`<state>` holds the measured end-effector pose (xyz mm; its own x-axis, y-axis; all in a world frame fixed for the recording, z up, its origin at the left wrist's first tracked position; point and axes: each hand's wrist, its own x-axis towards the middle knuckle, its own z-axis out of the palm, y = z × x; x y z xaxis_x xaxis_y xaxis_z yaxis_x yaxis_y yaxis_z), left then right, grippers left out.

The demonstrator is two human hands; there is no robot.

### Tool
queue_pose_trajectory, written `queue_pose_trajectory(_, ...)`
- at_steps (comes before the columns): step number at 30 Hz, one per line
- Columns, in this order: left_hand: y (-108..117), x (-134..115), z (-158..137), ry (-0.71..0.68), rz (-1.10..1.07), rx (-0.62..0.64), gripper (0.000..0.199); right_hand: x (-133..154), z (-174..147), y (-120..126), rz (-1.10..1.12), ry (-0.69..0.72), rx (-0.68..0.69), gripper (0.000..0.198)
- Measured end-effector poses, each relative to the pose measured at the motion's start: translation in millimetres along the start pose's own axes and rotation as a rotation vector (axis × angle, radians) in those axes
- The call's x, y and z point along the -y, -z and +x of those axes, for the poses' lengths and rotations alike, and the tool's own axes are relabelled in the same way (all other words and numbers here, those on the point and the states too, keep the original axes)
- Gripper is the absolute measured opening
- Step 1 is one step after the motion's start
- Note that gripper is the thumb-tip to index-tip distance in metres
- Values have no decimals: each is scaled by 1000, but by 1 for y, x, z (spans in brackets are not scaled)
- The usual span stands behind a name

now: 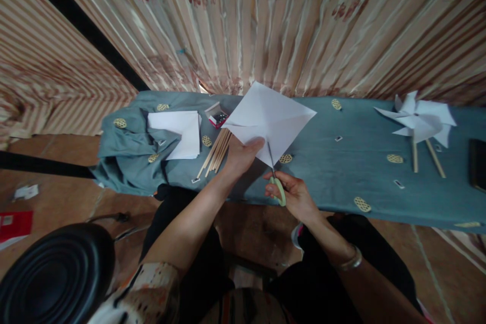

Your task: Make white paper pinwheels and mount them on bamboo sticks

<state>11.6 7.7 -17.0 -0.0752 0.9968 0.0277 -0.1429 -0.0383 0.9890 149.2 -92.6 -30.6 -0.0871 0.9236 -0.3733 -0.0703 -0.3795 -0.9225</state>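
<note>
A square white sheet of paper (281,116) is held up over the cloth with one corner pointing toward me. My left hand (245,154) grips its lower left side, thumb on top and the other fingers hidden beneath. Green-handled scissors (280,190) sit in my right hand (290,192), fingers around the handles. Their blades reach over the near corner of the paper and point toward its middle. Below the left side of the sheet lie several thin wooden sticks (217,153), partly covered by the paper and my hand.
A stack of white paper (186,134) and a small open box (217,115) of dark metallic pieces lie at left on the blue-green cloth (322,162). White paper pinwheels (421,119) on sticks lie at right, near a dark phone-like object (477,162). A round black stool (56,273) stands lower left.
</note>
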Motion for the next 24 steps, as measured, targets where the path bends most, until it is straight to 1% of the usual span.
queue_pose_trajectory(6,1,-1,0,-15,-13,13,44,2,0,2,-35,5,17,48)
queue_pose_trajectory(13,0,2,-1,48,-24,57,34,2,1,5,-79,45,22,45)
queue_pose_trajectory(19,1,-3,-3,38,62,51,26,2,1,2,-38,31,1,46)
queue_pose_trajectory(24,0,-3,-4,46,11,44,35,2,2,3,-56,42,19,47)
